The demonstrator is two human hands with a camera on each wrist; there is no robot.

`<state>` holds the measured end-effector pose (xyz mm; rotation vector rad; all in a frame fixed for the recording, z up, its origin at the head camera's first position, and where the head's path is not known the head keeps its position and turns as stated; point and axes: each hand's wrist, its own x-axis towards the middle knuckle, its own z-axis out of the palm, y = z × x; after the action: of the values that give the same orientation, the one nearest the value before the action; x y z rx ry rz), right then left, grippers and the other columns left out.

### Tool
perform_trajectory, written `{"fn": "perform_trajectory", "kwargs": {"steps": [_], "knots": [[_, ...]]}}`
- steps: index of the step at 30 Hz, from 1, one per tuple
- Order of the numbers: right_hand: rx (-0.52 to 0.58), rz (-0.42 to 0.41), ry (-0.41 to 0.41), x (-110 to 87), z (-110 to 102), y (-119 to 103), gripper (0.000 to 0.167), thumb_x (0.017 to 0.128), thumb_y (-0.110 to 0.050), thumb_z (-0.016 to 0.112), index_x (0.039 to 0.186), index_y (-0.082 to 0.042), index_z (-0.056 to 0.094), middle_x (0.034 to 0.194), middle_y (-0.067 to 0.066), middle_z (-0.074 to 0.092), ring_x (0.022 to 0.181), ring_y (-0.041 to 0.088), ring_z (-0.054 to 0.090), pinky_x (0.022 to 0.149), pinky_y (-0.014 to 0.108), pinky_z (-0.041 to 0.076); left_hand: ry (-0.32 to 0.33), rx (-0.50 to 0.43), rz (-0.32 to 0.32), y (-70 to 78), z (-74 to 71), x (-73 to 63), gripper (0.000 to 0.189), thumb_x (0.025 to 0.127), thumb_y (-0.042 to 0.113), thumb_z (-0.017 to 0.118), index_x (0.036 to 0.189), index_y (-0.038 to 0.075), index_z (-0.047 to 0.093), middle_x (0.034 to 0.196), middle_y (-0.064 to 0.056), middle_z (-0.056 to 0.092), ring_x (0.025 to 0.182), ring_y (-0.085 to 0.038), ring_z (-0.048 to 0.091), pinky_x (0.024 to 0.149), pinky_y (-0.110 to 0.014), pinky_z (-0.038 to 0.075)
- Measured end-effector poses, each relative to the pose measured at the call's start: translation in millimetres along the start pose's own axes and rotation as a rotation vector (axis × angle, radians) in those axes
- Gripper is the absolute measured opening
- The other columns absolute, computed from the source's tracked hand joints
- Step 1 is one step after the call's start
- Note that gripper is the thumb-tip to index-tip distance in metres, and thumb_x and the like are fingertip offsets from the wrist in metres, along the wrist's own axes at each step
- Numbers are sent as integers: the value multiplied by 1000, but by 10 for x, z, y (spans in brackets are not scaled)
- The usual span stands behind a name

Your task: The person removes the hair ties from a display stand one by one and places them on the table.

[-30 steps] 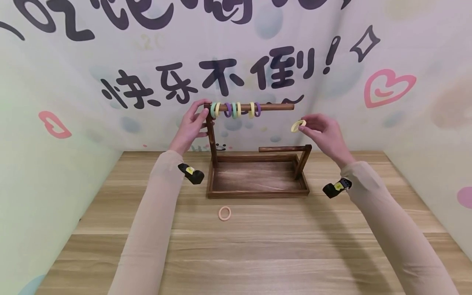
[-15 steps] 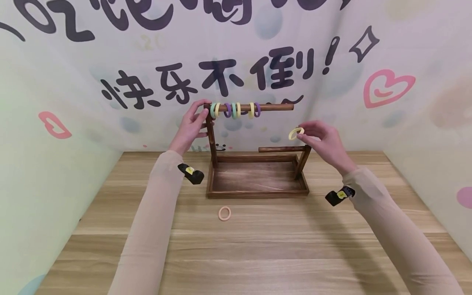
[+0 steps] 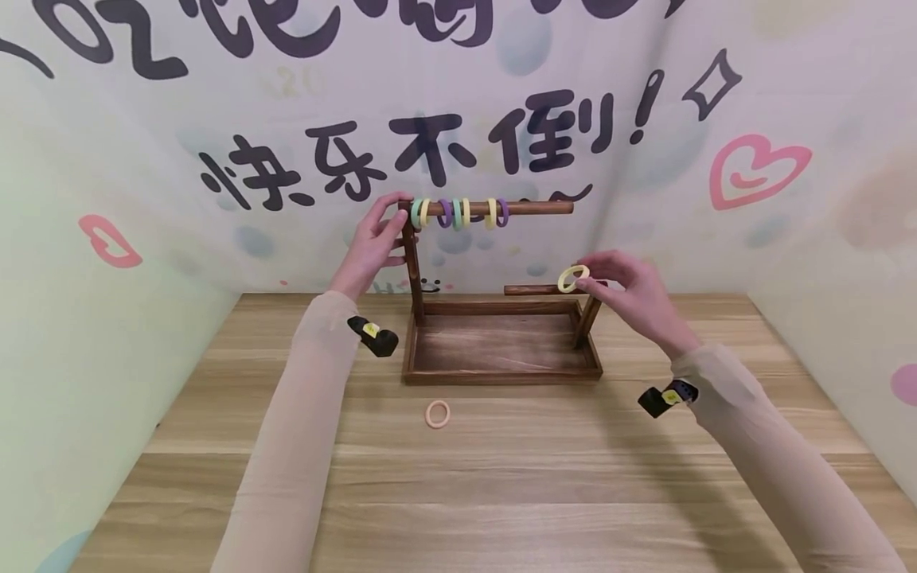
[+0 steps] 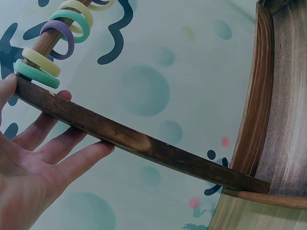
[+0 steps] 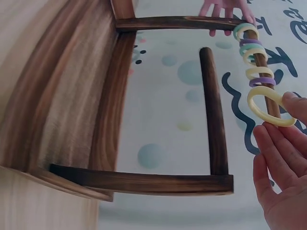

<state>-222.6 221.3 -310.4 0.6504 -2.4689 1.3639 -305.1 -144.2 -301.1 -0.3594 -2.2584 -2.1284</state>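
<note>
My left hand (image 3: 370,243) grips the top of the tall left post (image 4: 124,136) of a dark wooden rack, thumb on one side and fingers behind. From that post the upper bar (image 3: 540,208) runs right, carrying several green, yellow and purple rings (image 4: 36,74) near its left half. My right hand (image 3: 637,298) pinches a pale yellow ring (image 5: 253,103) between thumb and fingertips. In the head view this ring overlaps the right part of the lower bar (image 3: 526,290), in front of the short right post. A peach ring (image 3: 428,415) lies flat on the table.
The rack's shallow tray base (image 3: 501,377) stands on the wood-grain table (image 3: 458,477), near its back edge. Behind hangs a printed backdrop (image 3: 344,79) with large dark characters, and pale walls close in both sides.
My right hand has lowered the yellow ring, moving slightly left, from right of the upper bar's end to the lower bar's level. The left hand stays on the post.
</note>
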Motion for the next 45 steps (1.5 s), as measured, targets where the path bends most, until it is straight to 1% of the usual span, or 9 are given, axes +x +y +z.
{"fn": "perform_trajectory", "kwargs": {"steps": [4, 10, 15, 17, 26, 29, 34, 41, 45], "knots": [[-11, -17, -13, -81, 40, -106, 26, 88, 5, 66, 113, 9, 61, 104, 25, 65, 88, 1, 61, 70, 15, 46, 0, -1, 2, 1, 0, 6, 31, 102, 32, 47, 133, 30, 48, 120, -16, 58, 114, -44, 55, 83, -52, 50], [22, -45, -19, -152, 81, -73, 26, 87, 8, 66, 112, 11, 60, 104, 27, 64, 89, 2, 60, 75, 15, 45, 3, 3, 8, -4, -7, 17, 31, 102, 32, 47, 133, 30, 48, 119, -16, 58, 114, -44, 56, 82, -50, 51], [23, -26, -18, -208, 113, -30, 25, 88, 7, 66, 111, 12, 60, 103, 26, 64, 90, 3, 60, 80, 16, 46, -2, 3, 20, 2, -13, 10, 32, 102, 32, 47, 134, 29, 48, 118, -17, 58, 113, -45, 55, 84, -53, 50], [16, -23, -20, -236, 125, 6, 25, 88, 6, 67, 111, 11, 60, 103, 26, 64, 90, 2, 60, 81, 16, 45, -3, 5, 21, 6, -13, 2, 32, 102, 31, 46, 134, 28, 47, 118, -17, 58, 113, -45, 55, 84, -54, 50], [16, 18, -37, -359, 240, 464, 27, 87, -3, 71, 113, -1, 64, 104, 14, 66, 92, 3, 61, 81, 19, 47, -4, 6, 9, 19, -5, -18, 32, 102, 32, 47, 134, 29, 47, 120, -17, 58, 114, -45, 55, 82, -51, 51], [44, 4, -50, -377, 309, 517, 25, 87, -4, 72, 111, -2, 65, 102, 13, 66, 91, 8, 63, 77, 19, 48, -1, 2, 9, 16, -3, -13, 31, 102, 31, 47, 133, 29, 48, 119, -16, 58, 113, -45, 55, 83, -52, 50], [77, 32, -73, -413, 414, 564, 25, 87, -8, 73, 110, -2, 65, 99, 13, 67, 87, 19, 65, 69, 24, 49, -14, -9, 10, 15, 16, -4, 32, 103, 29, 46, 135, 27, 46, 120, -18, 59, 114, -45, 55, 85, -54, 49], [194, 122, -88, -453, 562, 602, 29, 88, -7, 72, 113, 3, 62, 106, 21, 65, 92, 15, 66, 75, 22, 51, -2, -10, 0, -13, 21, 20, 32, 103, 30, 47, 135, 27, 47, 121, -17, 58, 114, -44, 55, 86, -55, 48], [264, 138, -102, -449, 673, 601, 30, 87, -4, 72, 113, 6, 60, 108, 26, 64, 92, 16, 66, 78, 22, 51, 1, -4, 5, -30, 8, 35, 32, 103, 30, 47, 135, 27, 47, 120, -17, 58, 114, -44, 55, 85, -55, 49]]}}
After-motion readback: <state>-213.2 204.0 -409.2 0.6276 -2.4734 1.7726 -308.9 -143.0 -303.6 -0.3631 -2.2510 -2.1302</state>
